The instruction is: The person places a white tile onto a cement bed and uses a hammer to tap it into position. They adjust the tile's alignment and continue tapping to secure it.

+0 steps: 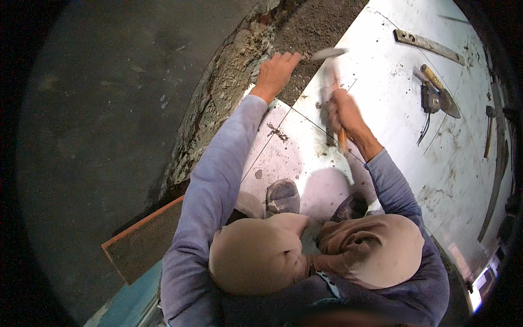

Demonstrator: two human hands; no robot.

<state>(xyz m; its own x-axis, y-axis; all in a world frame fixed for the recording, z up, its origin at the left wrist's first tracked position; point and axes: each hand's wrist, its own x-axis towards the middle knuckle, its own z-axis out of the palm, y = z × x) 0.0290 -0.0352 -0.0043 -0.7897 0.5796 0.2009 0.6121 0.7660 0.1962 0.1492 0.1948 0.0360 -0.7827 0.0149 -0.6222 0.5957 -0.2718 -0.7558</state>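
Observation:
My right hand (347, 114) is wrapped round the wooden handle of a hammer (342, 139), above the white floor tiles (321, 158). The hammer's head, at the far end of the handle, is smeared by motion. My left hand (277, 73) is at the border between the tiles and the rough mortar bed (318, 27), a little left of the hammer head. Its fingers are curled together, and what they hold, if anything, is hidden. Crumbs of mortar lie scattered on the tiles around my shoes (283, 196).
To the right on the tiles lie a long flat bar (430, 46), a pointed trowel (449, 103), a dark tape measure (430, 101) and another hammer-like tool (488, 131). A broken concrete edge (218, 103) borders the dark floor (109, 109). An orange-edged board (147, 237) lies lower left.

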